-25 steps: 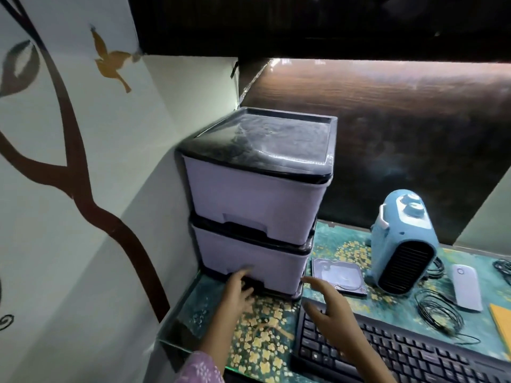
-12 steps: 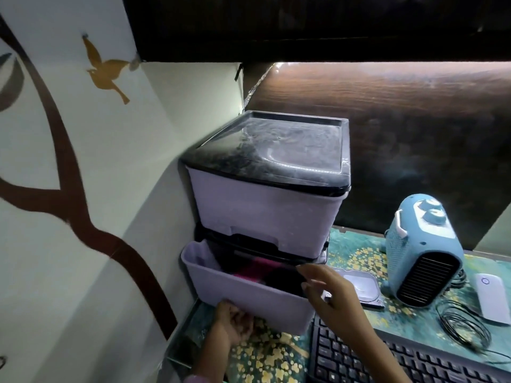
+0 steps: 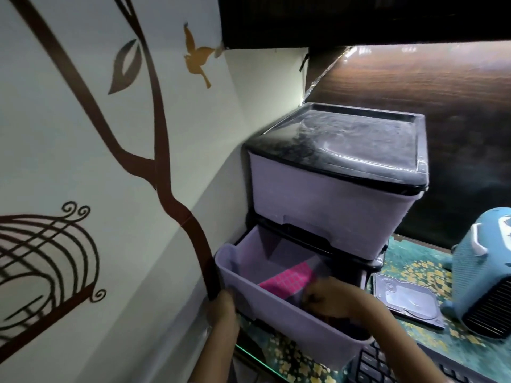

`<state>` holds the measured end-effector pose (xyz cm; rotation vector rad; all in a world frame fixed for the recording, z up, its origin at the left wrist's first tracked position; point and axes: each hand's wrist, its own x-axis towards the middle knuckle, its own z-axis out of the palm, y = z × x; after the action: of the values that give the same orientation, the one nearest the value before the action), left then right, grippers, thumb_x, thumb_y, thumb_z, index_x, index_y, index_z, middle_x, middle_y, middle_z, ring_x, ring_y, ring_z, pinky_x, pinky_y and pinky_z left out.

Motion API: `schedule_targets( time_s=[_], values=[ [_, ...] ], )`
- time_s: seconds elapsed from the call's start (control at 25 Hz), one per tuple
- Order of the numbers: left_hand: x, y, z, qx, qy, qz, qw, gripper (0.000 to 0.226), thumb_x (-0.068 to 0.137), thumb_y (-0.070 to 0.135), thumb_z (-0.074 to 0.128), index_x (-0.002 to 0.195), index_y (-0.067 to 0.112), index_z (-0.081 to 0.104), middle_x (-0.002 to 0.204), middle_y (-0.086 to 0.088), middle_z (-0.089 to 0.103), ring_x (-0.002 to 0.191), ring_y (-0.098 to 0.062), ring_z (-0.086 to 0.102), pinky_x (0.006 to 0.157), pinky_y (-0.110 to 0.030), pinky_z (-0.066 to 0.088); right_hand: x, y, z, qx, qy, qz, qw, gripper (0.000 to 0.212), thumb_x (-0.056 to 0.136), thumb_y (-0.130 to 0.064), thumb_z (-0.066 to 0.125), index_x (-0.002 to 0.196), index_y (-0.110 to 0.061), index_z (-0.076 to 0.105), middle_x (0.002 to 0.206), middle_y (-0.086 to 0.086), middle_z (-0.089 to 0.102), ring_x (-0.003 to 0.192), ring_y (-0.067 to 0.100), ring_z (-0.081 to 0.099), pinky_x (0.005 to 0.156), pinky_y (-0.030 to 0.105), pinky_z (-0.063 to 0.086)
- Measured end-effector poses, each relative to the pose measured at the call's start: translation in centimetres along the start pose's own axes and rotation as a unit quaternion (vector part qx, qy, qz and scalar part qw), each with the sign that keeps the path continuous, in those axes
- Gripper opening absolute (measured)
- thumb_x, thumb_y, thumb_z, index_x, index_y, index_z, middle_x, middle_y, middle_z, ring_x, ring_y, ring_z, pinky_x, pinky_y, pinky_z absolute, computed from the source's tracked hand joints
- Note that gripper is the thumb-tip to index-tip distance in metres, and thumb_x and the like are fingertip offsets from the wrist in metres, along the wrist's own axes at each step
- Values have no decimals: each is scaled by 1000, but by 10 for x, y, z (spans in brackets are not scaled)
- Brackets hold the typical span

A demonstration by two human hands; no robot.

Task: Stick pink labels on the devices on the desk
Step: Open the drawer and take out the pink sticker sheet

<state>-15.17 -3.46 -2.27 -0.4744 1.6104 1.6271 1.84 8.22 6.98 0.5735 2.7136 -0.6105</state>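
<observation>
In lower drawer (image 3: 290, 324) of two — one pink label sheet (image 3: 287, 277), right hand (image 3: 331, 299)

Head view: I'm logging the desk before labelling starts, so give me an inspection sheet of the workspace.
Surface: desk with a floral mat, only partly in view.
Job's things: pink label sheet lying in the pulled-out lower drawer; hard drive flat on the desk; blue fan heater right of it; keyboard at the bottom edge.
Clutter: nothing seen.
Hands: left hand grips the drawer's front left corner; right hand reaches into the drawer at the label sheet, grip unclear.
Cables: nothing seen.
Surroundings: drawer unit, upper drawer shut; wall with tree, bird and cage decals; dark wood panel behind.
</observation>
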Motion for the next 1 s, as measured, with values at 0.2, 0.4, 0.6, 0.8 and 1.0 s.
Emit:
schedule_targets(
  time_s=[0.2,0.4,0.6,0.8,1.0],
  values=[
    [-50,29,17,-42,92,247,964,32,89,-5,37,117,-10,53,114,-24,58,108,-39,55,95,-47,43,85,1,-4,-133,-47,-30,989,43,83,-10,56,125,-8,48,129,19,52,117,32,49,95,35,39],
    [-39,9,22,-63,89,281,953,32,98,18,33,128,11,43,122,-11,48,118,-25,46,102,-40,33,145,11,25,-177,-39,-40,983,42,92,-12,42,133,-4,35,140,21,39,125,35,41,103,36,28],
    [-39,1,31,1,86,345,934,39,96,17,41,132,2,39,114,-6,47,103,-18,48,86,-26,36,165,16,43,-222,-6,-30,975,41,92,-11,34,133,-9,34,138,19,39,123,36,41,106,46,27],
    [-39,-3,36,16,110,391,914,48,93,28,39,134,1,37,122,-11,49,105,-17,52,86,-19,39,151,12,35,-280,-102,-6,954,44,87,-4,51,129,3,38,137,26,40,125,39,40,107,45,31],
    [-48,-30,32,50,88,448,888,72,88,57,33,143,12,26,143,-8,36,127,-19,43,103,-31,38,94,-20,2,-176,51,44,982,36,86,-19,53,119,-4,51,118,22,59,108,35,57,87,40,47]
  ],
)
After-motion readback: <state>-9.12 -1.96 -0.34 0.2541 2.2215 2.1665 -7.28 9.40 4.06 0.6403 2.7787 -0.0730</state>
